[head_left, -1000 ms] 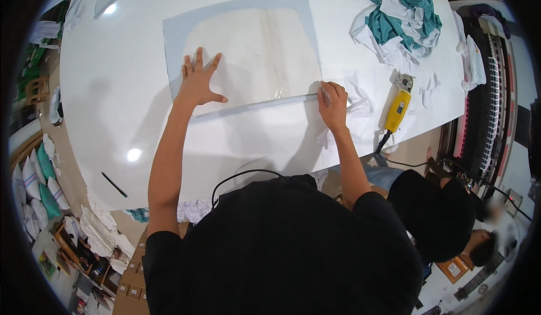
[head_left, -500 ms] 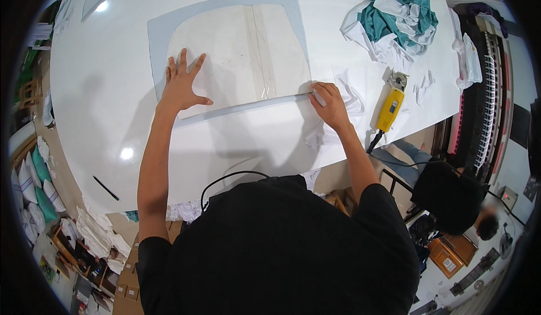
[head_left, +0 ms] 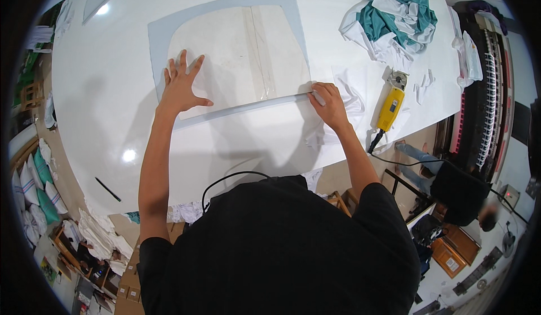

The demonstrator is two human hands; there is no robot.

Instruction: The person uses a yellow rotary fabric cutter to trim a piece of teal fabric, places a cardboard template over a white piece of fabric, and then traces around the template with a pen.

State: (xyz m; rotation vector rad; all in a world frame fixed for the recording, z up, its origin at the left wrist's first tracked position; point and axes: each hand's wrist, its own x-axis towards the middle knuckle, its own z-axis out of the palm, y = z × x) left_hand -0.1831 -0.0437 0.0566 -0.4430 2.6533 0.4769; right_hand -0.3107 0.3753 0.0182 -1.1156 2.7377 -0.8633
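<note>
A flat, pale pattern template (head_left: 225,44) with tape running down it lies on top of light blue-grey fabric (head_left: 294,10), which shows along its edges. My left hand (head_left: 183,87) is spread wide over the template's lower left part, palm down and fingers apart. At the lower right corner, my right hand (head_left: 328,103) is closed, thumb and fingertips pinching the fabric's edge beside the template. How much fabric sits between those fingertips is hidden.
A yellow handheld rotary cutter (head_left: 390,107) with a black cord lies to the right. Behind it is a heap of green and white cloth (head_left: 397,16). A black pen (head_left: 107,189) rests at the near left of the white table (head_left: 96,118). Another person (head_left: 459,191) is beyond the right edge.
My hands, the template and the fabric stay almost where they were. The other person at the right has shifted further right.
</note>
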